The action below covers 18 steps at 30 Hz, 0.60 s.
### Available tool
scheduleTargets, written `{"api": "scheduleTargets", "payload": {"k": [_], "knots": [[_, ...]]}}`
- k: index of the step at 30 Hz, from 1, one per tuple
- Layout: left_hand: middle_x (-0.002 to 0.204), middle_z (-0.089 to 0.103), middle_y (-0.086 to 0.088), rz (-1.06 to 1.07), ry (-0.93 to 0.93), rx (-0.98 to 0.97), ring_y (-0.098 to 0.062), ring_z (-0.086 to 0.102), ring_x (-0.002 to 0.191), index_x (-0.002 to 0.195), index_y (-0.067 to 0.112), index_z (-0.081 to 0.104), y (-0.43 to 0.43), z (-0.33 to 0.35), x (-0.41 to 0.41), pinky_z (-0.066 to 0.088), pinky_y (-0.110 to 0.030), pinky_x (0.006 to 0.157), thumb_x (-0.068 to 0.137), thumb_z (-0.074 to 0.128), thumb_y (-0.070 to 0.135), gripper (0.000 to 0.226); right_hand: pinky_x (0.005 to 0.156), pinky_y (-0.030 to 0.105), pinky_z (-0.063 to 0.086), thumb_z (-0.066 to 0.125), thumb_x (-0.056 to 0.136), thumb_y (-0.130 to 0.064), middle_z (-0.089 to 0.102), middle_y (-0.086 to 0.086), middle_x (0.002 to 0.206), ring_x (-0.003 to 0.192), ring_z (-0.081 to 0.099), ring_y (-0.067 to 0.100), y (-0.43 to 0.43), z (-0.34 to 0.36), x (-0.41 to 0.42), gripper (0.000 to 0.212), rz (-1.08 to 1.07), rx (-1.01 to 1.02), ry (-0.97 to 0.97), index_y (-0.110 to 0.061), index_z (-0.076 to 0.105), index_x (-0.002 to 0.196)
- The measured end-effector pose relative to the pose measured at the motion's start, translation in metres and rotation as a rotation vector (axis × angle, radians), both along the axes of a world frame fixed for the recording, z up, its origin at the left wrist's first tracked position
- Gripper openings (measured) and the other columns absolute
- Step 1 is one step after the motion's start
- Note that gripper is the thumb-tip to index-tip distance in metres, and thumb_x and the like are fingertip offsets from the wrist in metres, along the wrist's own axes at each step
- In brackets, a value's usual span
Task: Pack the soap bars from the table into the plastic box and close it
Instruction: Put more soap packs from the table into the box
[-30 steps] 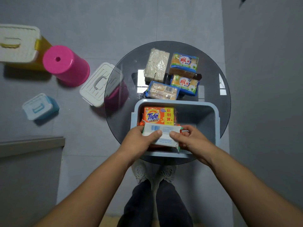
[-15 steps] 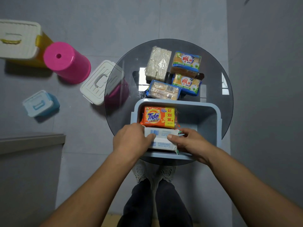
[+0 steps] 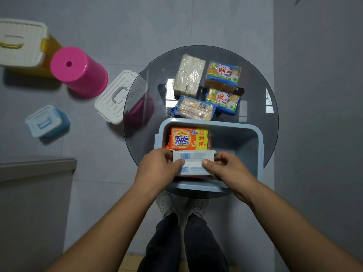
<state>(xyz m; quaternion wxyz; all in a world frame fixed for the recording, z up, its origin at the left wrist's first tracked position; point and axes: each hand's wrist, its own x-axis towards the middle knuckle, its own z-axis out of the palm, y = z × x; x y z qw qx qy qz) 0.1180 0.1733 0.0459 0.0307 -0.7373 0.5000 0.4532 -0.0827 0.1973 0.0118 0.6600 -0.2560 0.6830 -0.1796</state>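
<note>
An open grey-blue plastic box (image 3: pixel 253 138) stands at the near edge of the round glass table (image 3: pixel 261 95). An orange Tide soap pack (image 3: pixel 188 139) lies in its far left corner. My left hand (image 3: pixel 157 169) and my right hand (image 3: pixel 229 169) both grip a white wrapped soap bar (image 3: pixel 193 162) at the box's near left side, thumbs on top. Beyond the box lie a clear-wrapped white soap pack (image 3: pixel 189 75), two blue-and-yellow soap packs (image 3: pixel 223 72) (image 3: pixel 223 100) and a blue-edged pack with a barcode (image 3: pixel 196 108).
On the floor to the left are a white lid with a handle (image 3: pixel 117 95) on a magenta tub, a pink stool (image 3: pixel 78 71), a small blue lidded box (image 3: pixel 47 121) and a white-lidded yellow box (image 3: pixel 21 44). A grey cabinet top (image 3: pixel 35 165) is at the left.
Both hands stayed on the white soap bar and shifted it slightly within the box's near left side; my left thumb now rests on top of it again.
</note>
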Motion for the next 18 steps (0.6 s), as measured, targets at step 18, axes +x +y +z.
{"api": "scheduleTargets", "payload": {"k": [18], "knots": [[0.077, 0.068, 0.013, 0.067, -0.081, -0.08, -0.011, 0.069, 0.077, 0.074, 0.027, 0.061, -0.001, -0.01, 0.011, 0.063, -0.042, 0.072, 0.08, 0.08, 0.044, 0.026, 0.072, 0.027, 0.061, 0.086, 0.076, -0.016, 0.078, 0.002, 0.086, 0.08, 0.077, 0.015, -0.004, -0.006, 0.01, 0.026, 0.106, -0.02, 0.038, -0.009, 0.07, 0.096]]}}
